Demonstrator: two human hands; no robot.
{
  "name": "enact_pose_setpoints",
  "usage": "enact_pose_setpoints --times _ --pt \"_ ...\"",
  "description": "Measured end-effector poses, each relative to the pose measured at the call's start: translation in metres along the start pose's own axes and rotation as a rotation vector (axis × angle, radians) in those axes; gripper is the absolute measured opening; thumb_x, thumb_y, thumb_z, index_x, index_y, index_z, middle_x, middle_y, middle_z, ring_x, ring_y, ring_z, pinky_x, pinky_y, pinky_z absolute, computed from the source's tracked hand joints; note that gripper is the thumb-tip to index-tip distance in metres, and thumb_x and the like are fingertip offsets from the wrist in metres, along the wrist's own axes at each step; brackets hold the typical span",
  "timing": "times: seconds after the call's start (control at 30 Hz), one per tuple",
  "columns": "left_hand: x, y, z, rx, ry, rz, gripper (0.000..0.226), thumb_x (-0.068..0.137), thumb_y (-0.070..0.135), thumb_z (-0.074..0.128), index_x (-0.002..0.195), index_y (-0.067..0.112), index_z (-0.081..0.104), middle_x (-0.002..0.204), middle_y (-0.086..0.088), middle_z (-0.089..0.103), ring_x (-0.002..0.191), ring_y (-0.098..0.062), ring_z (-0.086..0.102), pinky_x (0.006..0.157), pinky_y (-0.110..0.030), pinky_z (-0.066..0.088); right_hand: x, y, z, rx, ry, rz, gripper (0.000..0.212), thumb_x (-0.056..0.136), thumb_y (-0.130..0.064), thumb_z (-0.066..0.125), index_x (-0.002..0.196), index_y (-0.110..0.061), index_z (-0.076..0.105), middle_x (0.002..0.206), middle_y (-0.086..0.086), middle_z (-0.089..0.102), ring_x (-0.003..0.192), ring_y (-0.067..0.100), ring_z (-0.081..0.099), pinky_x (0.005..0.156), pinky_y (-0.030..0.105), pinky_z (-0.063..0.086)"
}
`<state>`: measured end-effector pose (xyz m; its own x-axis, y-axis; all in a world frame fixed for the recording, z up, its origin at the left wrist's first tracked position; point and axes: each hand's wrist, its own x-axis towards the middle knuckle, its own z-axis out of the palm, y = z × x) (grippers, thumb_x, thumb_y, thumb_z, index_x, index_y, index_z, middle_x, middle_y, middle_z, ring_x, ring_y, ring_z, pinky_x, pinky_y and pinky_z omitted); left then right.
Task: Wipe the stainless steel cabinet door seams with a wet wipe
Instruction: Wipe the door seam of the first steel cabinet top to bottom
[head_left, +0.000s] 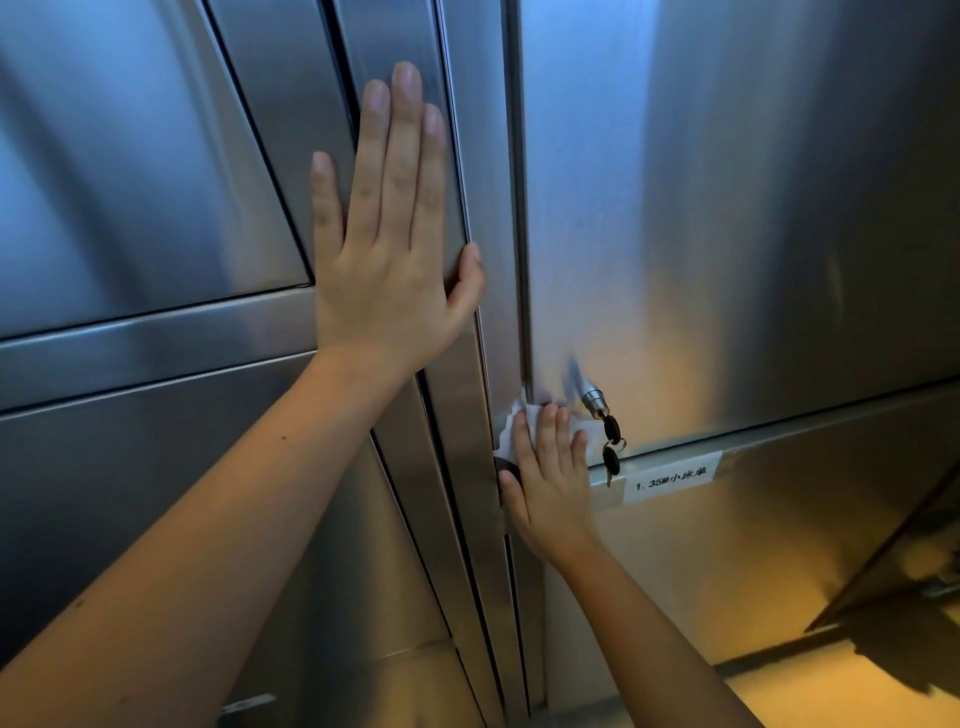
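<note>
Folds of white wet wipe (517, 422) bunch low in the middle of the frame, against the brushed steel where the vertical seam (522, 234) meets the lower corner of the right-hand cabinet door (727, 208). Your right hand (550, 483) presses flat over it, fingers straight and close together, so only the wipe's ragged upper and left edges show. Just right of your fingertips a round metal lock cylinder (592, 397) juts from the door with dark-headed keys (612, 447) hanging from it. Below them a white paper label (670, 477) is taped along the ledge. Your left hand (387, 244), upper centre, lies flat on the smooth steel frame strip (467, 389), fingers straight, thumb spread toward its right edge.
</note>
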<state>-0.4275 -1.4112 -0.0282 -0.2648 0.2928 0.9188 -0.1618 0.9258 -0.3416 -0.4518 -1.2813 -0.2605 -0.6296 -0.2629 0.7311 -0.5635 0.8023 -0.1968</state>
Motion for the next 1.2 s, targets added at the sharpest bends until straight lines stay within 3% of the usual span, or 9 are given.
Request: enact_pose_setpoints --times 0.13,0.2,0.3,0.53,0.73,0.83,0.9,1.03,1.2 --pt "0.0 0.0 0.0 0.007 0.006 -0.006 0.069 0.084 0.032 0.048 0.14 -0.004 0.032 0.143 -0.024 0.037 0.134 -0.035 0.032 0.107 -0.053 0.022 -0.031 0.002 0.005 -0.129 -0.086 0.009 0.058 0.098 -0.044 0.0 0.146 -0.014 -0.015 0.153 0.012 -0.02 0.14 0.02 -0.022 0.112 0.041 -0.001" --pt "0.0 0.001 -0.001 0.003 0.002 -0.007 0.069 0.083 0.032 0.049 0.14 -0.004 0.033 0.143 -0.024 0.037 0.134 -0.035 0.032 0.107 -0.053 0.022 -0.032 0.001 0.004 -0.155 -0.084 0.028 0.058 0.099 -0.042 0.0 0.147 -0.011 -0.013 0.152 0.018 0.004 0.14 0.021 -0.02 0.113 0.045 0.008" --pt "0.002 0.0 -0.004 -0.007 -0.001 -0.006 0.068 0.083 0.032 0.05 0.14 -0.003 0.034 0.143 -0.023 0.037 0.134 -0.035 0.033 0.108 -0.052 0.022 -0.025 -0.002 -0.001 -0.112 -0.087 0.018 0.058 0.099 -0.042 0.002 0.146 -0.012 -0.014 0.143 0.021 0.02 0.14 0.02 -0.021 0.111 0.04 0.002" --pt "0.013 -0.006 -0.012 -0.072 0.122 0.002 0.057 0.082 0.022 0.05 0.135 0.002 0.046 0.139 -0.016 0.045 0.13 -0.026 0.04 0.101 -0.039 0.03 0.008 -0.007 -0.016 -0.016 -0.005 -0.019 0.068 0.096 -0.038 0.024 0.146 -0.012 -0.015 0.143 0.023 0.018 0.14 0.018 -0.02 0.111 0.035 -0.001" --pt "0.026 -0.016 -0.011 -0.038 0.089 0.028 0.059 0.085 0.022 0.046 0.14 0.004 0.038 0.145 -0.014 0.037 0.135 -0.027 0.034 0.109 -0.046 0.018 0.052 -0.017 -0.04 0.029 0.088 -0.015 0.067 0.095 -0.036 0.024 0.147 -0.014 -0.014 0.146 0.021 0.013 0.141 0.017 -0.019 0.111 0.035 -0.004" --pt "0.035 -0.021 -0.01 -0.032 0.07 0.043 0.059 0.088 0.023 0.044 0.143 0.004 0.033 0.148 -0.015 0.033 0.137 -0.027 0.029 0.11 -0.048 0.014 0.073 -0.019 -0.056 0.039 0.121 -0.051 0.062 0.098 -0.039 0.017 0.147 -0.016 -0.013 0.152 0.016 0.0 0.141 0.018 -0.019 0.113 0.036 -0.005" --pt "0.041 -0.024 -0.011 -0.033 0.069 0.043 0.059 0.088 0.024 0.043 0.143 0.004 0.032 0.148 -0.015 0.032 0.138 -0.027 0.028 0.11 -0.048 0.012 0.091 -0.022 -0.067 0.045 0.161 -0.056 0.063 0.096 -0.034 0.024 0.148 -0.011 -0.004 0.152 0.017 0.0 0.141 0.018 -0.018 0.116 0.044 0.0" --pt "0.055 -0.03 -0.013 -0.037 0.07 0.031 0.057 0.091 0.025 0.04 0.144 0.006 0.03 0.149 -0.012 0.03 0.139 -0.025 0.026 0.11 -0.049 0.011 0.122 -0.031 -0.091 0.112 0.223 -0.063 0.058 0.091 -0.027 0.031 0.142 0.0 0.019 0.148 0.02 0.009 0.141 0.017 -0.018 0.103 0.058 0.007" --pt "0.076 -0.041 -0.019 -0.064 0.085 0.007 0.055 0.093 0.026 0.036 0.143 0.004 0.032 0.149 -0.012 0.031 0.138 -0.026 0.027 0.11 -0.051 0.014 0.158 -0.038 -0.122 0.103 0.25 -0.12 0.057 0.091 -0.027 0.028 0.141 -0.001 0.016 0.148 0.017 0.001 0.14 0.013 -0.021 0.114 0.036 -0.009"
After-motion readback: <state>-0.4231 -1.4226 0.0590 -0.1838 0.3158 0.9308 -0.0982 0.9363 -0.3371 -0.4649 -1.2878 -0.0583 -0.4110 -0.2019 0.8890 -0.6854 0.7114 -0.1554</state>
